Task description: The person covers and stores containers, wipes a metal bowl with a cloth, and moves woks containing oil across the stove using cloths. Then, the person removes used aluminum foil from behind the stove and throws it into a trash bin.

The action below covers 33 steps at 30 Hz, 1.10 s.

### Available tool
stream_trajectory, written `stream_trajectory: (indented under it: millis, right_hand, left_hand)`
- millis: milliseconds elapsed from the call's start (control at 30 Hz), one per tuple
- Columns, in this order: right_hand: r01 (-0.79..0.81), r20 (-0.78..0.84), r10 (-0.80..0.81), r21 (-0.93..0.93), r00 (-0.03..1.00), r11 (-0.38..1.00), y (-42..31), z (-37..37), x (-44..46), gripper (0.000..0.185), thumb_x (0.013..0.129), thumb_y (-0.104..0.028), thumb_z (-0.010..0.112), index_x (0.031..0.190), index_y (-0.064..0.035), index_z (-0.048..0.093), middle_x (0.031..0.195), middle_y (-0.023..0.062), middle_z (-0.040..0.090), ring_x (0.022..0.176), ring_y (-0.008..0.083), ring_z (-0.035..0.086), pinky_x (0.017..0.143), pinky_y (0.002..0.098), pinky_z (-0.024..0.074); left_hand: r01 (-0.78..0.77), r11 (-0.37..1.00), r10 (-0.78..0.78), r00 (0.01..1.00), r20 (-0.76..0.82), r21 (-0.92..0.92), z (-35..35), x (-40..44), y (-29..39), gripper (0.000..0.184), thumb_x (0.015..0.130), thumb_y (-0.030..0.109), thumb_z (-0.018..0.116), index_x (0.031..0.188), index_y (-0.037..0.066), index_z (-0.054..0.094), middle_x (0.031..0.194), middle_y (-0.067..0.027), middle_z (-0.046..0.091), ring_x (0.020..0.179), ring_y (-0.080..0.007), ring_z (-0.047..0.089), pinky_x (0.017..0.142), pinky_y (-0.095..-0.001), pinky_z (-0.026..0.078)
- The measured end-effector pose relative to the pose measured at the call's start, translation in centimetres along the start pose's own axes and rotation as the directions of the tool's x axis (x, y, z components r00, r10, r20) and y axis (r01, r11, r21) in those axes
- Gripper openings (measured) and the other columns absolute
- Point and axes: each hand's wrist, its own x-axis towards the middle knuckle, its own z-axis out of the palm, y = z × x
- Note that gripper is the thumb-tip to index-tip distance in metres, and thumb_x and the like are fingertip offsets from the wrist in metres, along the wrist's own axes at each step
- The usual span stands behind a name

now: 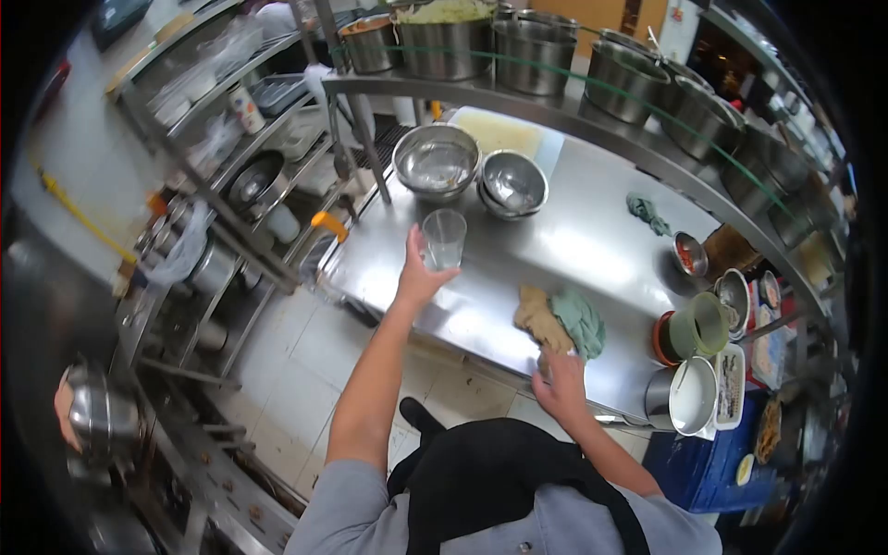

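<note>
My left hand [425,273] is wrapped round a clear cup [446,236], holding it near the left end of the steel table. My right hand [561,384] is at the table's front edge, its fingers closed on the lower edge of a crumpled tan cloth [538,316]. Against the tan cloth lies a green cloth [579,324]. Just beyond the cup are a large steel bowl [437,159] and some smaller stacked steel bowls [514,183].
A white cutting board [499,132] lies at the back of the steel table [592,231]. Several steel pots [535,55] line the overhead shelf. On the right stand a green container [698,326] and a pot with white contents [684,396]. Another green cloth [647,213] lies farther back.
</note>
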Motion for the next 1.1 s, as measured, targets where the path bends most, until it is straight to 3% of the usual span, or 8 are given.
stream_trajectory:
  millis: [167, 367, 433, 500, 800, 900, 967, 1100]
  right_hand:
    - [-0.244, -0.062, 0.245, 0.012, 0.968, 0.97, -2.2, 5.2, -2.9, 0.04, 0.077, -0.021, 0.068, 0.112, -0.0014, 0.062, 0.093, 0.0225, 0.065, 0.091, 0.0399, 0.06, 0.086, 0.0474, 0.0465]
    - [-0.31, 0.274, 0.27, 0.114, 0.923, 0.944, -4.5, 7.9, -2.4, 0.041, 0.084, -0.028, 0.063, 0.116, -0.0022, 0.062, 0.108, 0.0246, 0.065, 0.101, 0.039, 0.062, 0.088, 0.044, 0.0495]
    - [-0.488, 0.532, 0.37, 0.095, 0.762, 0.867, -5.3, 8.1, -0.9, 0.041, 0.086, -0.032, 0.06, 0.117, -0.005, 0.062, 0.107, 0.0248, 0.065, 0.1, 0.0389, 0.063, 0.088, 0.0439, 0.0493]
    - [-0.294, 0.51, 0.165, 0.183, 0.844, 0.938, -3.2, 11.1, -1.1, 0.042, 0.087, -0.036, 0.059, 0.117, -0.0068, 0.063, 0.107, 0.025, 0.064, 0.099, 0.0393, 0.062, 0.088, 0.0445, 0.0489]
    - [-0.404, 0.815, 0.019, 0.267, 0.579, 0.875, -6.1, 18.5, 6.5, 0.032, 0.088, -0.029, 0.064, 0.107, -0.0041, 0.066, 0.101, 0.0152, 0.069, 0.092, 0.0263, 0.065, 0.085, 0.0377, 0.0495]
    - [-0.522, 0.729, 0.046, 0.443, 0.683, 0.729, -7.3, 22.0, 8.3, 0.046, 0.094, -0.047, 0.057, 0.111, -0.0046, 0.064, 0.095, 0.0111, 0.068, 0.081, 0.0173, 0.065, 0.073, 0.0304, 0.0511]
    - [-0.889, 0.802, 0.389, 0.371, 0.452, 0.268, -7.8, 24.3, 9.4, 0.058, 0.096, -0.055, 0.047, 0.111, -0.0018, 0.063, 0.085, 0.0122, 0.066, 0.07, 0.0203, 0.062, 0.067, 0.0349, 0.0525]
    - [-0.819, 0.753, 0.548, 0.539, 0.364, -0.197, -10.7, 28.7, 11.6, 0.068, 0.095, -0.063, 0.034, 0.112, -0.0007, 0.053, 0.098, 0.0234, 0.06, 0.081, 0.0332, 0.062, 0.073, 0.0486, 0.0525]
  left_hand:
    - [-0.023, 0.993, 0.041, 0.987, 0.152, -0.118, 0.5, 3.3, -3.1, 0.101, 0.067, 0.019, 0.086, 0.145, 0.004, 0.024, 0.144, -0.0217, 0.042, 0.136, -0.0313, 0.04, 0.111, -0.038, 0.033]
    - [0.015, 0.979, 0.013, 0.991, 0.135, -0.206, 2.2, 4.1, -3.9, 0.081, 0.068, 0.012, 0.083, 0.134, 0.002, 0.037, 0.133, -0.0202, 0.052, 0.127, -0.0295, 0.049, 0.106, -0.0376, 0.039]
    - [-0.006, 0.981, 0.024, 0.996, 0.091, -0.192, 1.3, 3.4, -4.3, 0.081, 0.068, 0.012, 0.083, 0.134, 0.002, 0.037, 0.132, -0.0196, 0.053, 0.125, -0.0291, 0.051, 0.105, -0.0379, 0.04]
    - [-0.004, 0.978, 0.024, 0.995, 0.093, -0.211, 0.6, 2.6, -4.4, 0.08, 0.068, 0.013, 0.083, 0.133, 0.002, 0.038, 0.128, -0.0175, 0.055, 0.12, -0.0272, 0.054, 0.102, -0.0376, 0.043]
    - [0.066, 0.973, -0.036, 0.99, 0.135, -0.222, -16.9, -6.6, -0.2, 0.081, 0.066, 0.016, 0.086, 0.131, 0.003, 0.039, 0.117, -0.0112, 0.058, 0.111, -0.0222, 0.058, 0.097, -0.0354, 0.046]
    - [0.037, 0.995, -0.033, 0.999, 0.034, -0.094, -23.9, -8.4, -2.2, 0.081, 0.065, 0.022, 0.087, 0.129, 0.003, 0.042, 0.113, -0.0106, 0.06, 0.107, -0.0212, 0.06, 0.095, -0.034, 0.047]
    - [0.096, 0.993, -0.1, 0.994, -0.052, -0.073, -28.5, -9.1, -3.2, 0.08, 0.064, 0.024, 0.087, 0.128, 0.004, 0.043, 0.113, -0.0108, 0.061, 0.107, -0.0211, 0.061, 0.094, -0.034, 0.047]
    - [0.145, 0.989, -0.14, 0.981, -0.131, 0.036, -38.1, -8.5, -5.8, 0.079, 0.065, 0.027, 0.086, 0.128, 0.005, 0.044, 0.115, -0.012, 0.063, 0.11, -0.023, 0.062, 0.095, -0.0349, 0.048]
